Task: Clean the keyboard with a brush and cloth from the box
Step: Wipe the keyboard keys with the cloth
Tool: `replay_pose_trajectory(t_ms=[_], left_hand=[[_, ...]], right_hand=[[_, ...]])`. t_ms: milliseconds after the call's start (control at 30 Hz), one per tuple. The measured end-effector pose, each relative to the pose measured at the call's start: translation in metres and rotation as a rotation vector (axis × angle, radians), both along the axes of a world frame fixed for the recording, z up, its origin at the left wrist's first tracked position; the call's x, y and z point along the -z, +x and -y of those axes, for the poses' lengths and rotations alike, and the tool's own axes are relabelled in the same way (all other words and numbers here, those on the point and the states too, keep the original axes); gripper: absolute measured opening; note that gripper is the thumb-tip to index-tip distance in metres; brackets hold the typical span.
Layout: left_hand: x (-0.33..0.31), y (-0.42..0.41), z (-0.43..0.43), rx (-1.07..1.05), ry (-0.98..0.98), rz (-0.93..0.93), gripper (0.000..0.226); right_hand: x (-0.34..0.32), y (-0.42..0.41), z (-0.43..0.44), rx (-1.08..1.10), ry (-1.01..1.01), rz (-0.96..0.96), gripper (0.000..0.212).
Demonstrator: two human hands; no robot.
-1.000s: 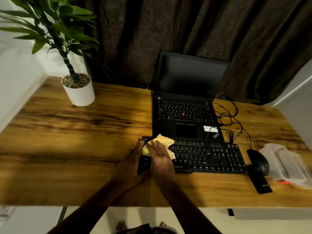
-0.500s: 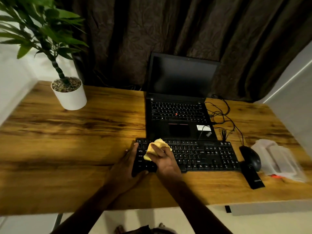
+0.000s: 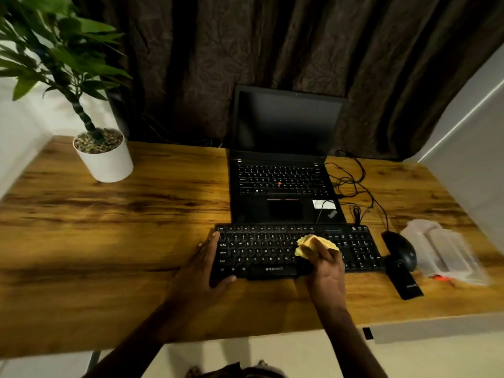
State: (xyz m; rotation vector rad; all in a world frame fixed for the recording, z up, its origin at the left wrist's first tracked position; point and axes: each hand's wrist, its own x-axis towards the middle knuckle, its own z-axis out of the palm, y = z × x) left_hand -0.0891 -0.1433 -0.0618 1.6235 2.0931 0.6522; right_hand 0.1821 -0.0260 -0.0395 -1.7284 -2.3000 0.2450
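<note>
On the wooden desk, with its wood-grain top, these items are sitting: one black keyboard, one open black laptop just behind it, one rounded black mouse just beside the keyboard's right end, one flat black bar at the mouse's near side, one clear plastic box and one white pot. Two hands are showing.

Cloth: one, yellow, crumpled into a wad. The right hand is clutching it with fingers curled round it and is pressing it onto the keys right of the keyboard's middle.

Left hand: its fingers are lying straight along the keyboard's left end and its thumb is resting across the near left corner. It is bracing the keyboard, not clutching it.

Containers: the box is standing at the right, past the mouse. It is blurring badly, so I cannot tell its contents. A small orange-red bit is showing at its near edge. The pot, round and tapering, is holding pebbles and one green leafy plant with a banded stem.

Thin black cables are looping in a tangle right of the laptop; I cannot tell how many. One dark, creased curtain is hanging behind the desk.
</note>
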Motion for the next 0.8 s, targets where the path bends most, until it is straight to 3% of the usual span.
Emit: replay_pose_trajectory(t_ms=[233,333,433,667,800], left_hand=[[0.007,0.0,0.002,-0.026,0.04,0.106,0.101],[0.007,-0.001,-0.002,-0.006,0.037,0.125,0.104],[0.005,-0.004,-0.006,0.026,-0.006,0.175,0.107],[-0.007,0.001,-0.019,-0.014,0.172,0.354,0.075],[-0.026,0.016,-0.034,0.076,0.218,0.506,0.053]], right_hand=[[0.02,-0.037,0.025,-0.091,0.081,-0.161,0.044],[0.027,-0.069,0.035,-0.35,0.082,-0.086,0.053],[0.014,-0.082,0.035,-0.416,0.084,-0.095,0.05],[-0.003,-0.065,0.019,-0.348,-0.041,-0.617,0.033],[-0.016,-0.061,0.015,-0.286,-0.277,-0.816,0.034]])
